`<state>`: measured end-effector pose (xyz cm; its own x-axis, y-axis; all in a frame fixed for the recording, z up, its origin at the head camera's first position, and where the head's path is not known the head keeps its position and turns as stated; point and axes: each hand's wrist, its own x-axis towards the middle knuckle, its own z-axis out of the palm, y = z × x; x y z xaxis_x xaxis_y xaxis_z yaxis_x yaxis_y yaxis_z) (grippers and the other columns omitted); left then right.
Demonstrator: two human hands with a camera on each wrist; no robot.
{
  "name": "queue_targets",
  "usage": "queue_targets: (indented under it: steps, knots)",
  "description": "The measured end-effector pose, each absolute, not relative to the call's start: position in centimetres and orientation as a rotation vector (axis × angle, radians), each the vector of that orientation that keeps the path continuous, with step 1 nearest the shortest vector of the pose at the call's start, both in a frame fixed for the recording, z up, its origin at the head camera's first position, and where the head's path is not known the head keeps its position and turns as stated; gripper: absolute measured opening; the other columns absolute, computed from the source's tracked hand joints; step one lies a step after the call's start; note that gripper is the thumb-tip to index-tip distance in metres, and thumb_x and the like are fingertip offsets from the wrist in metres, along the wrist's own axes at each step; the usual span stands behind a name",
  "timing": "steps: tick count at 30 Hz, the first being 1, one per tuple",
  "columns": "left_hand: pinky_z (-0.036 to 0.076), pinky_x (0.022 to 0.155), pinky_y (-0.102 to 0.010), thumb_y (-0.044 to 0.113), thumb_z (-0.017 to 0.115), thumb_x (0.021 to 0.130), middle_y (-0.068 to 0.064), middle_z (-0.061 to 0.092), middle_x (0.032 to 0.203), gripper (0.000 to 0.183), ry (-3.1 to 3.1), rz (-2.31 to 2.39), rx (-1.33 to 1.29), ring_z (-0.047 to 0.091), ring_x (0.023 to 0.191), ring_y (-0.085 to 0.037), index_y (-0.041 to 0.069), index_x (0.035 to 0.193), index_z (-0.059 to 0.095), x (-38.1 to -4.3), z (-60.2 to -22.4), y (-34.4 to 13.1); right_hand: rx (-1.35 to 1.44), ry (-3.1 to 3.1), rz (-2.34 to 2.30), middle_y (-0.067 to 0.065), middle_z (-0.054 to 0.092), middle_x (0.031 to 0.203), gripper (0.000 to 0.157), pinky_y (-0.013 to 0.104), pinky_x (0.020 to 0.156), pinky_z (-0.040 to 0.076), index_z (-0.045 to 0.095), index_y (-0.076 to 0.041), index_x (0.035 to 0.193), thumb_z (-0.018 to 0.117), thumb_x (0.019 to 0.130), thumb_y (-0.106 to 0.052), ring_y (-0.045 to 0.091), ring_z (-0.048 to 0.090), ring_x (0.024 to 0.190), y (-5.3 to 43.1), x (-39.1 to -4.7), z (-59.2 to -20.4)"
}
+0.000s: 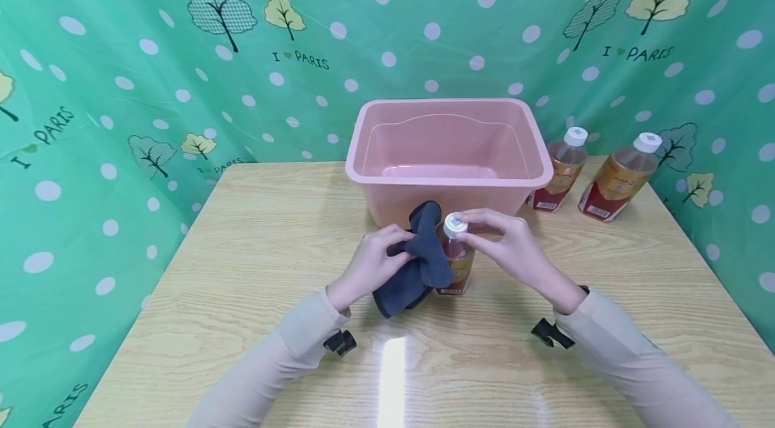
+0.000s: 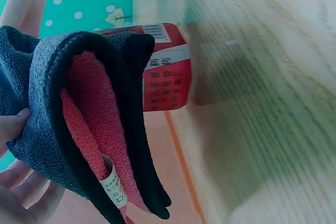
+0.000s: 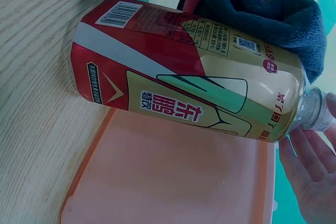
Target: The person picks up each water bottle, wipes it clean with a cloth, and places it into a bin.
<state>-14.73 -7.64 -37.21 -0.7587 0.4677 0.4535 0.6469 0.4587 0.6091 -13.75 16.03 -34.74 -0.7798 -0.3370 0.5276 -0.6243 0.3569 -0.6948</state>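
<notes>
An upright drink bottle [image 1: 459, 269] with a red and gold label is in front of the pink bin. My right hand [image 1: 511, 244] pinches its white cap [image 1: 455, 225] between thumb and fingers. In my left hand [image 1: 378, 263] I grip a bunched dark blue-grey towel [image 1: 418, 266], which lies against the bottle's left side. The left wrist view shows the towel's pink inner face [image 2: 97, 108] and a small white tag [image 2: 114, 184]. From the right wrist, the bottle's label [image 3: 178, 77] shows in full, with the towel [image 3: 262, 22] against its upper part.
A pink plastic bin [image 1: 448, 202] stands behind the bottle, its inside facing up. Right of it are two more capped bottles, one near the bin [image 1: 560, 172] and one farther right [image 1: 620, 179]. The wooden table [image 1: 242, 246] meets a green patterned curtain [image 1: 242, 98].
</notes>
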Motion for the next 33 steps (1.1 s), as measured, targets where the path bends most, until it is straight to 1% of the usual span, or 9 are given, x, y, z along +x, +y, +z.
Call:
queue_targets:
  steps: [13, 25, 33]
  knots:
    - [0.047, 0.070, -0.026, -0.003, 0.063, 0.074, -0.006, 0.061, 0.087, 0.020, -2.459, -1.169, -0.979, 0.058, 0.079, -0.015, 0.001, 0.093, 0.065, -14.8, -37.0, -7.4, 0.864, -2.299, 1.384, 0.012, 0.063, 0.100, 0.028, 0.020, 0.074, 0.048, 0.063, 0.001, 0.100, 0.067, 0.073, 0.002, 0.004, 0.057, 0.092, 15.9, -13.9, -34.8]
    - [0.047, 0.071, -0.028, -0.005, 0.062, 0.070, -0.009, 0.062, 0.090, 0.023, -2.504, -1.075, -1.009, 0.059, 0.079, -0.018, -0.002, 0.093, 0.064, -14.9, -38.6, -7.6, 0.868, -2.288, 1.375, 0.012, 0.063, 0.100, 0.028, 0.018, 0.075, 0.047, 0.063, 0.001, 0.100, 0.068, 0.072, 0.002, 0.003, 0.057, 0.093, 15.8, -13.8, -34.7]
    - [0.047, 0.074, -0.032, -0.001, 0.063, 0.071, -0.009, 0.061, 0.092, 0.024, -2.617, -0.973, -0.995, 0.059, 0.082, -0.020, 0.001, 0.095, 0.063, -14.8, -39.6, -7.5, 0.861, -2.285, 1.369, 0.012, 0.063, 0.099, 0.028, 0.018, 0.074, 0.048, 0.064, 0.001, 0.099, 0.068, 0.071, 0.003, 0.004, 0.057, 0.092, 15.8, -13.9, -34.8]
